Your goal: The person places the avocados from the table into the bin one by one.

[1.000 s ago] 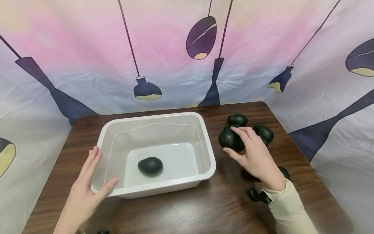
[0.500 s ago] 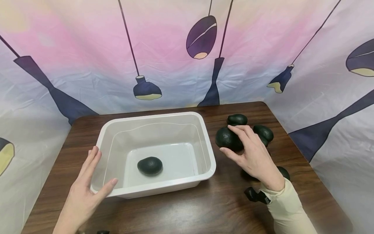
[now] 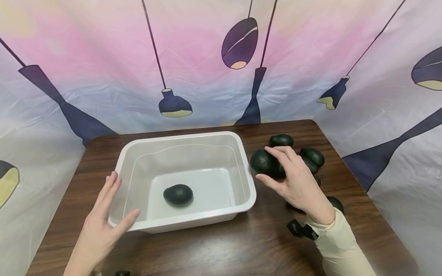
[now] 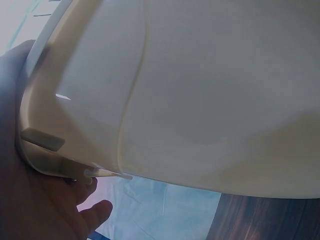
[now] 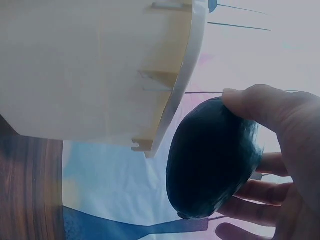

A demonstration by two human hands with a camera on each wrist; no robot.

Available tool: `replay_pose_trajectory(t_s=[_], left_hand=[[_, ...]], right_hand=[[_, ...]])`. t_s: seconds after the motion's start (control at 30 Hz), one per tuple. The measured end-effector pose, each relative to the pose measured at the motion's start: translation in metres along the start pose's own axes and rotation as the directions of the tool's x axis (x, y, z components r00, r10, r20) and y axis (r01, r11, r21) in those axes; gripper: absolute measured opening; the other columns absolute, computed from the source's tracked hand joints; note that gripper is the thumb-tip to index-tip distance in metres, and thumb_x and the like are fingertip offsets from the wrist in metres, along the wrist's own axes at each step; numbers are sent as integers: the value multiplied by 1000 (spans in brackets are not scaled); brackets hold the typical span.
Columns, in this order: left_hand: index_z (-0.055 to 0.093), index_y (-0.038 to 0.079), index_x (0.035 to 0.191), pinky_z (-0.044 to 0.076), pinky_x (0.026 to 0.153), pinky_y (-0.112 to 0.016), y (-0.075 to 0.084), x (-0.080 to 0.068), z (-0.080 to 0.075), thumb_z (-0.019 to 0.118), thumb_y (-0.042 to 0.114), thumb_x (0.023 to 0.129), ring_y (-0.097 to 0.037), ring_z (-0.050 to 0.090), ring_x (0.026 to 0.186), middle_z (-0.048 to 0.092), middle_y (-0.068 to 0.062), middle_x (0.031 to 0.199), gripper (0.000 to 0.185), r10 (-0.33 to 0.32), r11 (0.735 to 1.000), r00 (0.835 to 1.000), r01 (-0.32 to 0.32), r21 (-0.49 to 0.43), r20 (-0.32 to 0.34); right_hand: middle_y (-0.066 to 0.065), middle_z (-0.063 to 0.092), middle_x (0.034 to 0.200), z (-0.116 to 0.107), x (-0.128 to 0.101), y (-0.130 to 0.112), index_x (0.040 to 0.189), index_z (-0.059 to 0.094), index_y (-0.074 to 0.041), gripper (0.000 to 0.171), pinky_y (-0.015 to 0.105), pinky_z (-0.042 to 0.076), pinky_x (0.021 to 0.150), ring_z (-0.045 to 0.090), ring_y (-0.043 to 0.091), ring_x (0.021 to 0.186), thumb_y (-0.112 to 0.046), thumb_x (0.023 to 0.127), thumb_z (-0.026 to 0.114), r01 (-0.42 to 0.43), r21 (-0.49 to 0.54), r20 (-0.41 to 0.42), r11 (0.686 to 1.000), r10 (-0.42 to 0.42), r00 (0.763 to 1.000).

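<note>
A white plastic tub (image 3: 186,219) stands on the brown table, one dark green avocado (image 3: 178,194) lying on its bottom. My left hand (image 3: 98,228) rests at the tub's near left corner, fingers fairly straight along the side and thumb over the front rim. In my right hand (image 3: 300,188) is another avocado (image 3: 264,163), gripped between thumb and fingers. The right wrist view shows this held avocado (image 5: 212,160) below the level of the tub's rim (image 5: 187,75), outside the wall. Part of the fruit is hidden behind my fingers in the head view.
Several more avocados lie on the right of the table, including one at the back (image 3: 281,140), one farther right (image 3: 312,156) and one partly behind my wrist (image 3: 335,205). A printed cloth (image 3: 207,69) hangs close behind the table (image 3: 221,249).
My right hand has moved left with the avocado, toward the tub's right rim, uncovering more of the avocados behind it. My left hand and the avocado in the tub have stayed put.
</note>
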State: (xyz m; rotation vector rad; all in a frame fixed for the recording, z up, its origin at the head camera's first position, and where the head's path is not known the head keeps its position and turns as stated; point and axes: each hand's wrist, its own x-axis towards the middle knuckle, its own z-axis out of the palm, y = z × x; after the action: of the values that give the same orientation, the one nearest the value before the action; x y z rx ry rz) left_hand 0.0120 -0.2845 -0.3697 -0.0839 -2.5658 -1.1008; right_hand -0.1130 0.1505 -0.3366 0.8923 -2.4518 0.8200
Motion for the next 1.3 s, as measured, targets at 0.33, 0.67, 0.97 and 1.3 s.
replay_pose_trajectory(t_s=[0.33, 0.67, 0.97, 1.3], left_hand=[[33, 21, 153, 14, 103, -7, 1, 2, 0, 80, 4, 76, -11, 15, 146, 23, 2, 160, 91, 8, 1000, 1000, -8, -1, -3], [33, 22, 153, 13, 104, -9, 1, 2, -1, 80, 5, 77, -11, 14, 146, 22, 3, 160, 90, 1, 1000, 1000, -1, -8, 2], [32, 23, 153, 13, 103, -9, 1, 1, -2, 79, 7, 79, -10, 13, 146, 21, 3, 160, 89, -6, 1000, 1000, 6, 2, 12], [30, 23, 154, 12, 104, -11, 1, 0, -2, 78, 9, 81, -9, 12, 147, 19, 5, 161, 88, -10, 1000, 1000, 10, 9, 21]], right_hand=[[4, 52, 131, -3, 4, -6, 140, 51, -15, 72, 42, 43, 89, 54, 23, 108, -37, 78, 81, 34, 5, 2, 999, -34, 999], [5, 53, 128, -3, 5, -11, 141, 51, -14, 72, 42, 42, 89, 54, 22, 108, -39, 80, 79, 58, -10, 27, 998, -58, 998], [5, 53, 127, 0, 5, -15, 140, 52, -13, 71, 40, 41, 91, 52, 21, 112, -39, 80, 79, 89, -5, 26, 996, -88, 996], [5, 54, 127, 3, 6, -19, 138, 53, -10, 69, 39, 41, 90, 53, 21, 110, -41, 81, 77, 120, 10, 29, 993, -121, 992]])
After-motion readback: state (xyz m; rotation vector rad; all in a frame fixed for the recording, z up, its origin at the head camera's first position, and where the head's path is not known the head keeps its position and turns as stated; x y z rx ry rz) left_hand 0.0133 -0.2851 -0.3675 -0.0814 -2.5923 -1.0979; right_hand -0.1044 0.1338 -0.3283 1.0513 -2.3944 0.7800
